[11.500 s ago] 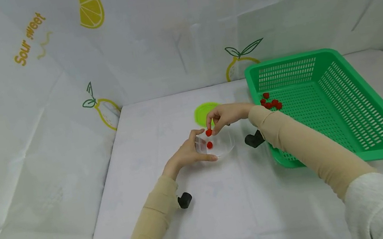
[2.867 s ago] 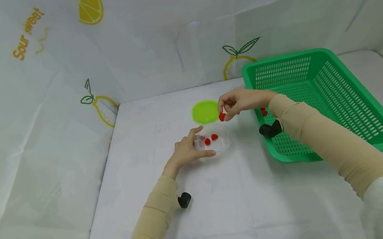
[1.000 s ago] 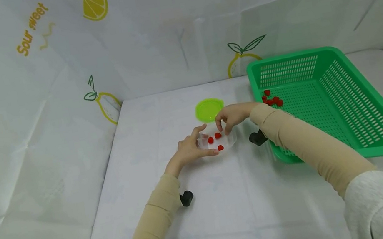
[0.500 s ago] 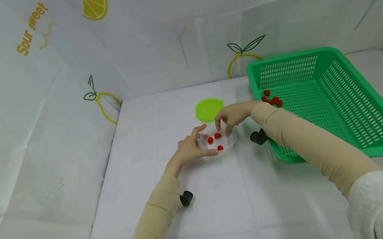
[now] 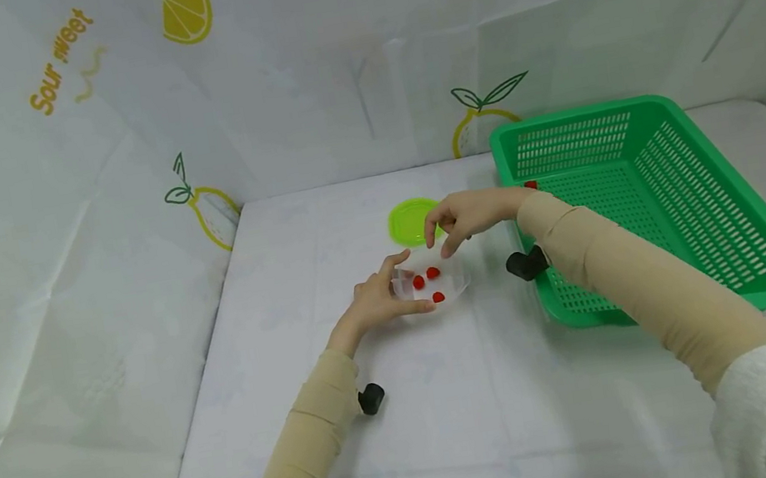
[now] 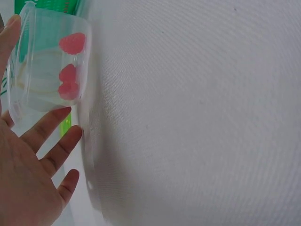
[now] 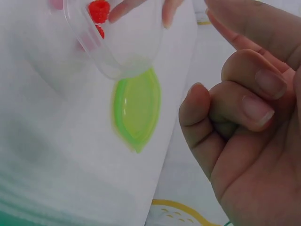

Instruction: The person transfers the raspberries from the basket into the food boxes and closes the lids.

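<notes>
In the head view my left hand (image 5: 374, 301) grips a clear plastic container (image 5: 453, 286), thumb on the near side and fingers on the far side. Three red raspberries (image 5: 418, 282) lie on its bottom; through the wall in the left wrist view the raspberries (image 6: 72, 43) show near the base. Just above the container's far right rim hovers my right hand (image 5: 470, 213), thumb and index finger apart with nothing between them. The right wrist view shows the other fingers (image 7: 221, 108) loosely bent. A bright green lid (image 5: 411, 222) lies behind the container, partly covered by the right hand.
A green slotted basket (image 5: 723, 182) stands at the right of the white-covered table (image 5: 416, 436). One raspberry (image 5: 530, 185) shows at its left side, and the right forearm hides more of that corner. A lemon-printed white sheet (image 5: 324, 71) hangs behind.
Raspberries in the container went from one to two to three as my right hand brought them over. Within the last half second that hand rises slightly away. The left hand keeps its grip.
</notes>
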A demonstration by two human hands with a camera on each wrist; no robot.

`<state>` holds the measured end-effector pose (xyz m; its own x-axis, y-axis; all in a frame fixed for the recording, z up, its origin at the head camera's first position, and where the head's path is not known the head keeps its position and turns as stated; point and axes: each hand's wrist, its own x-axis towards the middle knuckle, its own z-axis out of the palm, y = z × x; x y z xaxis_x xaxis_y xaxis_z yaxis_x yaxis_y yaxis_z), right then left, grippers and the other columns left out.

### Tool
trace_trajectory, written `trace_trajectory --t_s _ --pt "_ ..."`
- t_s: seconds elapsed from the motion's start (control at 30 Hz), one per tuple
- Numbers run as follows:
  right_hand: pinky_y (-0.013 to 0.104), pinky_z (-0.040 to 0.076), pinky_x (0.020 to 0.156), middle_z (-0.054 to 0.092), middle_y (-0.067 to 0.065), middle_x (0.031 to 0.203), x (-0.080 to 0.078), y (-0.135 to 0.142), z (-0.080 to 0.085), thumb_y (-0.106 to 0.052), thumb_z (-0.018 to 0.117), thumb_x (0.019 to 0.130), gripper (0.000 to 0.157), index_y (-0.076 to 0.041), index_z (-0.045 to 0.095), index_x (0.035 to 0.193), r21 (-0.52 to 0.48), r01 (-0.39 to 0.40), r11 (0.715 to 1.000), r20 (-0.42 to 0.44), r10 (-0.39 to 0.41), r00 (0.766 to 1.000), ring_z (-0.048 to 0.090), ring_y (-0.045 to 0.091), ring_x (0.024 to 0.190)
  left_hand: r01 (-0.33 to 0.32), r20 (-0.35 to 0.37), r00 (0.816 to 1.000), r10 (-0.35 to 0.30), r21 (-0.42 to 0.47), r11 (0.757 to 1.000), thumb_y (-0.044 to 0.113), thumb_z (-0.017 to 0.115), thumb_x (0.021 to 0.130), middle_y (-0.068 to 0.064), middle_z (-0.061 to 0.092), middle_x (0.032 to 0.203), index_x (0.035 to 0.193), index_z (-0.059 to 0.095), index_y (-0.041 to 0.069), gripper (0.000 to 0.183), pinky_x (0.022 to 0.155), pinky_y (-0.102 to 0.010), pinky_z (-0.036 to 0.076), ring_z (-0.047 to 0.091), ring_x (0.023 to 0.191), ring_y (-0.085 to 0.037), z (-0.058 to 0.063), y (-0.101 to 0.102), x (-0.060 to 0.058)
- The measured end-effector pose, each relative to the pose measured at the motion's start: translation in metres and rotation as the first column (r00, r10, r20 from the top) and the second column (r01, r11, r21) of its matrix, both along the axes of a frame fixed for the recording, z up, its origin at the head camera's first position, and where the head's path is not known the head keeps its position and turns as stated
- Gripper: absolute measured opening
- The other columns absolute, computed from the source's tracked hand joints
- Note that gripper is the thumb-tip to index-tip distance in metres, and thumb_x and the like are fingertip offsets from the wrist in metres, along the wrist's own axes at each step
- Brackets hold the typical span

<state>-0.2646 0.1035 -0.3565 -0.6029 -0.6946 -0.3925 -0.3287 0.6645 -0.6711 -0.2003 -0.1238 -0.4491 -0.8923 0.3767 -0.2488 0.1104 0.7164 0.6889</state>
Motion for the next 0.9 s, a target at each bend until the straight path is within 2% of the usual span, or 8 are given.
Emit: trace_trajectory --t_s 0.33,0.47,0.67,0.9 --pt "0.029 0.038 0.065 0.04 0.001 0.062 0.004 0.031 0.016 -0.024 0.067 0.085 0.028 -0.012 0.06 0.11 -0.109 0.143 0.984 0.015 -0.142 0.99 0.037 0.014 0.058 -0.025 0.025 0.999 0.025 0.001 1.0 0.063 0.076 0.061 -0.001 0.048 0.137 0.141 0.025 0.045 0.097 0.104 -0.052 0.027 0.037 0.126 -0.037 -0.003 0.001 0.001" --pt "0.032 0.04 0.067 0.04 0.002 0.062 0.006 0.046 0.02 -0.025 0.068 0.085 0.027 -0.013 0.061 0.108 -0.158 0.208 0.965 0.009 -0.21 0.978 0.037 0.016 0.058 -0.037 0.038 0.999 0.037 -0.006 0.999 0.062 0.077 0.061 -0.004 0.044 0.141 0.142 0.025 0.045 0.097 0.104 -0.054 0.028 0.033 0.129 -0.037 -0.003 0.0 0.001" --pt "0.034 0.038 0.064 0.037 0.0 0.063 0.011 0.074 0.021 -0.031 0.069 0.084 0.028 -0.016 0.062 0.106 -0.207 0.316 0.926 -0.028 -0.328 0.944 0.03 0.015 0.053 -0.022 0.031 0.999 0.022 0.001 1.0 0.06 0.076 0.062 -0.006 0.043 0.143 0.143 0.025 0.042 0.097 0.107 -0.054 0.024 0.033 0.132 -0.036 -0.002 0.001 0.0" --pt "0.033 0.043 0.07 0.039 -0.001 0.066 0.014 0.103 0.014 -0.031 0.069 0.084 0.031 -0.014 0.063 0.109 -0.282 0.382 0.88 -0.008 -0.4 0.916 0.037 0.013 0.058 -0.015 0.029 0.999 0.014 0.019 1.0 0.058 0.076 0.063 -0.006 0.043 0.142 0.144 0.026 0.039 0.097 0.109 -0.053 0.021 0.036 0.131 -0.031 0.001 0.0 0.001"
